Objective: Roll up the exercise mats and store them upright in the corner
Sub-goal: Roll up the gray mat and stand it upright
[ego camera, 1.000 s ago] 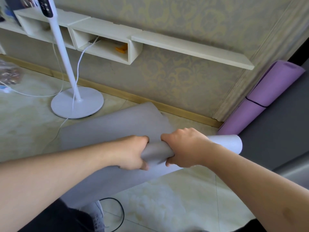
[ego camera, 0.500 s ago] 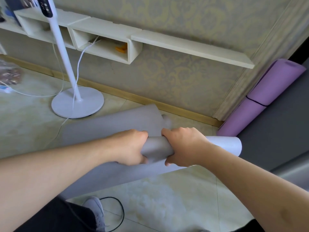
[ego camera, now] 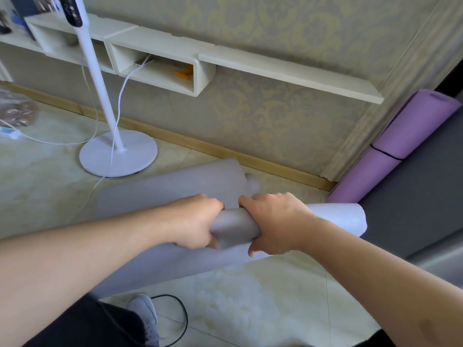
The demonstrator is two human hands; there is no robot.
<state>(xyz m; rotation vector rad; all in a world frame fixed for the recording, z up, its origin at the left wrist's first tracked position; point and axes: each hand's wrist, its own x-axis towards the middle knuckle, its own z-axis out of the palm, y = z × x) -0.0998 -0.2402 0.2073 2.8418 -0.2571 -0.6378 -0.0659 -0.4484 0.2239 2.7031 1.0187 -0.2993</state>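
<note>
A grey exercise mat [ego camera: 172, 186] lies partly unrolled on the tiled floor, its near part wound into a roll [ego camera: 235, 225]. My left hand [ego camera: 198, 221] and my right hand [ego camera: 273, 224] grip that roll side by side, fingers curled over its top. The roll's right end [ego camera: 340, 219] sticks out past my right hand. A purple mat [ego camera: 398, 144], rolled and bound with a black strap, leans upright in the corner at the right.
A white standing fan's round base [ego camera: 119, 156] and pole stand on the floor left of the grey mat, with white cables trailing. White wall shelves [ego camera: 155, 68] run above. A dark grey surface [ego camera: 421, 196] fills the right side. My shoe [ego camera: 146, 314] and a black cord are near.
The flat part of the grey mat has grown shorter as the roll took it in. Both hands kept their grip and moved slightly away from me.
</note>
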